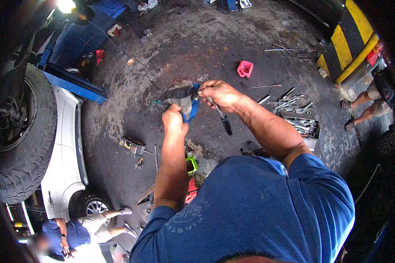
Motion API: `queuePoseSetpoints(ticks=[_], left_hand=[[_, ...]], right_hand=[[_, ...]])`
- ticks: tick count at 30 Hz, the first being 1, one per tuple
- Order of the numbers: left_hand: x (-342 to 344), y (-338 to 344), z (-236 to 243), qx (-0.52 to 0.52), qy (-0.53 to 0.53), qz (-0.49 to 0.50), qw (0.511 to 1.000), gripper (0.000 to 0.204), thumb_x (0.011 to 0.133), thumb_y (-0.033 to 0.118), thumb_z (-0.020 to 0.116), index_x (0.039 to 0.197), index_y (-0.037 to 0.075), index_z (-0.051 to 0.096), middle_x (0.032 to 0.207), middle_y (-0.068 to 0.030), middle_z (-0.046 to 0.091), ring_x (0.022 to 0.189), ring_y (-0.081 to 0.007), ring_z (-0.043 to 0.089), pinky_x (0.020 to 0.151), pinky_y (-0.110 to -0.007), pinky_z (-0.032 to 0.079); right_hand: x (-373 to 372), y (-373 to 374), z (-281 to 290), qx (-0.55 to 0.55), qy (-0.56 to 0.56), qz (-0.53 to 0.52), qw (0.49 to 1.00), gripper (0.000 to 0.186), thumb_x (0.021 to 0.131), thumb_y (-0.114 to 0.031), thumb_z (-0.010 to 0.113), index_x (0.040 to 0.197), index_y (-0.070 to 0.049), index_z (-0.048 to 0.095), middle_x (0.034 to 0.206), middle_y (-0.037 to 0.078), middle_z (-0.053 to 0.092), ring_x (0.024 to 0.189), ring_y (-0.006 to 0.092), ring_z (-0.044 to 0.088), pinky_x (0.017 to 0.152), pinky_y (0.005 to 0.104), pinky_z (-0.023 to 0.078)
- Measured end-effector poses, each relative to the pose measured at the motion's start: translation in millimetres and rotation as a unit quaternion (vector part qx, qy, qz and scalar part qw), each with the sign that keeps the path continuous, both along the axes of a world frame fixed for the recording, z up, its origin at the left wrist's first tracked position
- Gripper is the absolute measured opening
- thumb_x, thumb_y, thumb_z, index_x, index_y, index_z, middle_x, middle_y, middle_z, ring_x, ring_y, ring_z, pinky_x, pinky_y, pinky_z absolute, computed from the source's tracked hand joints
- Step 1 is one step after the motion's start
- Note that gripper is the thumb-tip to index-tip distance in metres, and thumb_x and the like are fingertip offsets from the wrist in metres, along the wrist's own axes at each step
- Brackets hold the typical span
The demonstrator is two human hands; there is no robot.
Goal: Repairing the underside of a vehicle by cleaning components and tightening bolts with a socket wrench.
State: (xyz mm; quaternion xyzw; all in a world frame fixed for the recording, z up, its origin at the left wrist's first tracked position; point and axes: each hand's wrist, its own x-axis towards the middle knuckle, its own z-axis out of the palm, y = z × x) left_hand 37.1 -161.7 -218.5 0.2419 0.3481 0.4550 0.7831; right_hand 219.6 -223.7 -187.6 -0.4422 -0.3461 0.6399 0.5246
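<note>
The left hand [174, 119] is squeezing a gray and blue rag [183, 98] while the right hand [221, 94] is gripping a dark-handled tool [221, 117] and rubbing it in that rag, so the wiping looks half done. Next, the tool probably needs turning to reach its other side. Below, wrenches [289, 103] and a pink box [245, 69] are lying on the dirty floor [197, 39] near a white car [61, 149].

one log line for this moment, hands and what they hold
left hand: grips grey-blue rag | right hand: holds black-handled tool at rag | floor: spanners, pink box
</note>
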Motion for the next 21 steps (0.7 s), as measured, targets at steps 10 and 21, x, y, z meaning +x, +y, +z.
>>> queuePoseSetpoints(ticks=[10, 21], left_hand=[[-22, -16, 37, 0.492, 0.547, -0.141, 0.663, 0.063, 0.083, 0.019, 0.063, 0.14, 0.021, 0.038, 0.094, -0.0232, 0.065, 0.089, -0.0358, 0.066, 0.076, -0.039, 0.05], [-25, 14, 52, 0.319, 0.368, -0.29, 0.824, 0.029, 0.09, 0.025, 0.06, 0.097, -0.002, 0.066, 0.088, -0.0027, 0.065, 0.079, -0.0107, 0.056, 0.071, -0.025, 0.045]], right_hand=[[22, 27, 36, 0.132, -0.321, 0.1, 0.933, 0.018, 0.08, -0.023, 0.062, 0.083, -0.004, 0.064, 0.065, -0.002, 0.052, 0.058, 0.0077, 0.045, 0.05, 0.026, 0.036], [9, 30, 70, 0.22, -0.522, 0.218, 0.795, 0.029, 0.073, -0.027, 0.062, 0.086, -0.002, 0.067, 0.079, 0.015, 0.066, 0.074, 0.0264, 0.063, 0.066, 0.0396, 0.048]])
